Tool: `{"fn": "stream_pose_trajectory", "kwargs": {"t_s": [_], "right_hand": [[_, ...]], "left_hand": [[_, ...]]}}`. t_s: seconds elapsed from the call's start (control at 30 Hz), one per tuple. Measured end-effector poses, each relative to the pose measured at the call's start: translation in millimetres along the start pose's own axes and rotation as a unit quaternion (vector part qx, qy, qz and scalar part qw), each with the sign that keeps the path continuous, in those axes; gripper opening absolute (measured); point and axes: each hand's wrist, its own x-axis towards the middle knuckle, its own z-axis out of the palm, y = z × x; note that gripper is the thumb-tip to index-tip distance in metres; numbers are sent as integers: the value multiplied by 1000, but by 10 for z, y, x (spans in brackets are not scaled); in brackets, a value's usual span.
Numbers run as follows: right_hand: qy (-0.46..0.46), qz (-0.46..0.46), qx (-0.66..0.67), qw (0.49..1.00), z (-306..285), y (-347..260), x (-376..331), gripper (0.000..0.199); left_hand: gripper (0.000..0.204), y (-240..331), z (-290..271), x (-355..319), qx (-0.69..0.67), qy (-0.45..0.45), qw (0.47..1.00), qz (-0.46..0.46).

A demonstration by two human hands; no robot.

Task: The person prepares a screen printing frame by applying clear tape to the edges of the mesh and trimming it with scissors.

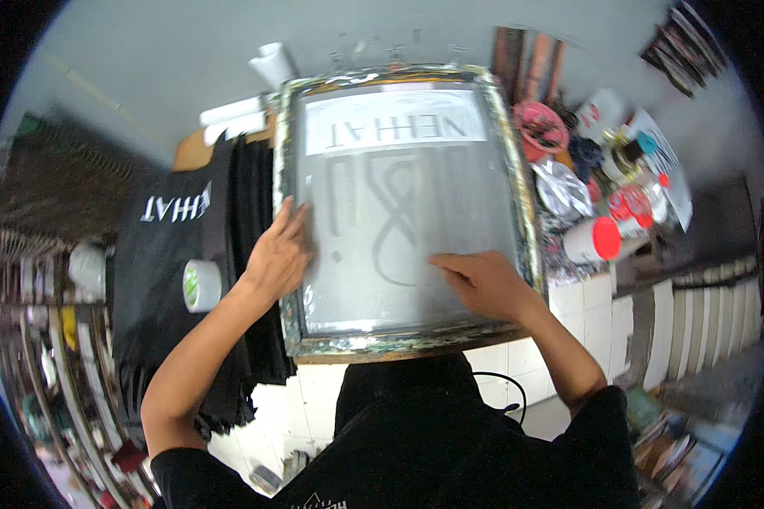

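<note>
Nearest the person, both hands lie flat with fingers spread, gripping nothing: the right hand (484,284) presses the mesh of the screen-printing frame (518,195) near its lower right corner, the left hand (280,254) its left edge. The frame lies flat on the table (416,346); its rim looks stiff and paint-slick, its mesh taut and easily damaged, so the side rails seem the safest hold. Left of the frame a tape roll (202,285) sits on stacked black shirts (157,254); right of it stand paint tubs (592,239).

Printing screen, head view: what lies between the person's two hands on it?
Between the left hand and right hand, the head view shows only the grey mesh of the printing screen with its dark curved stencil design; nothing rests there.
</note>
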Motion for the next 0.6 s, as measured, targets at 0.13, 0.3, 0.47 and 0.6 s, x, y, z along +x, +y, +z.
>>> {"fn": "stream_pose_trajectory", "kwargs": {"t_s": [0.13,0.3,0.47,0.6], "right_hand": [[127,225,92,962,-214,152,-851,27],[227,296,38,927,-84,282,-1159,25],[277,203,-58,937,31,228,-902,21],[265,88,-304,911,49,504,-379,22]], "left_hand": [[45,4,125,-54,-43,94,994,-35],[38,-8,45,-34,-47,82,995,26],[27,-113,-27,-102,-130,87,987,46],[27,-121,119,-113,-127,172,977,3]]}}
